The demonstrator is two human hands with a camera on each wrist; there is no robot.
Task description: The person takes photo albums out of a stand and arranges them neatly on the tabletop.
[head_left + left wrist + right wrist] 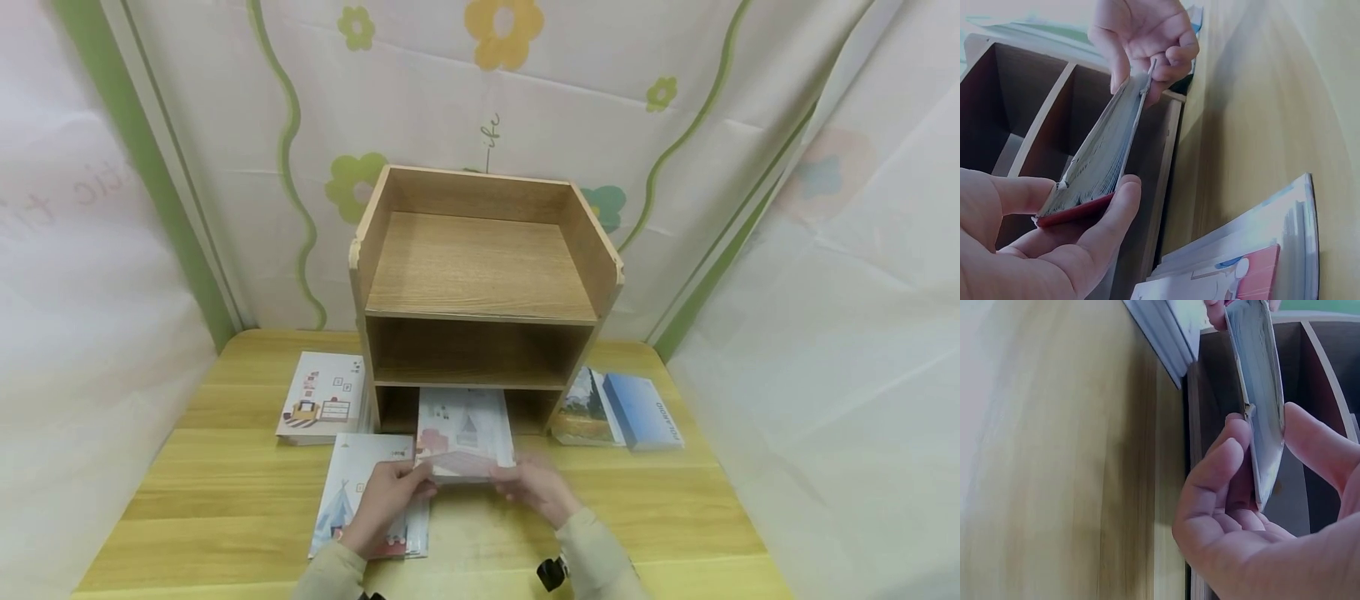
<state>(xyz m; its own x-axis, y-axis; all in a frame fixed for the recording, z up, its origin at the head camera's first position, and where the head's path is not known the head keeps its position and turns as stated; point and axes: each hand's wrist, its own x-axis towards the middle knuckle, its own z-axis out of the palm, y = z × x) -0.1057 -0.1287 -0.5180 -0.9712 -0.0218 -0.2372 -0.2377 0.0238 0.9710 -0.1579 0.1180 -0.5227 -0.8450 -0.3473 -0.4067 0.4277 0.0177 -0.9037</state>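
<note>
A thick white book (463,437) with a printed pink picture on its cover reaches partway into the bottom compartment of a wooden shelf (480,267). At its near left corner, my left hand (388,497) pinches it between thumb and fingers. My right hand (538,487) grips the near right corner, slightly blurred in the head view. In the left wrist view the book (1100,147) shows its page edges between two hard covers. The right wrist view has the thumb on one cover of the book (1261,406) and curled fingers on the other.
Illustrated white books (348,475) lie on the table by my left forearm. Another white stack (322,396) stands left of the shelf. Right of it lie a landscape-cover book (585,408) and a blue book (641,408). Behind hangs a flowered curtain (465,100).
</note>
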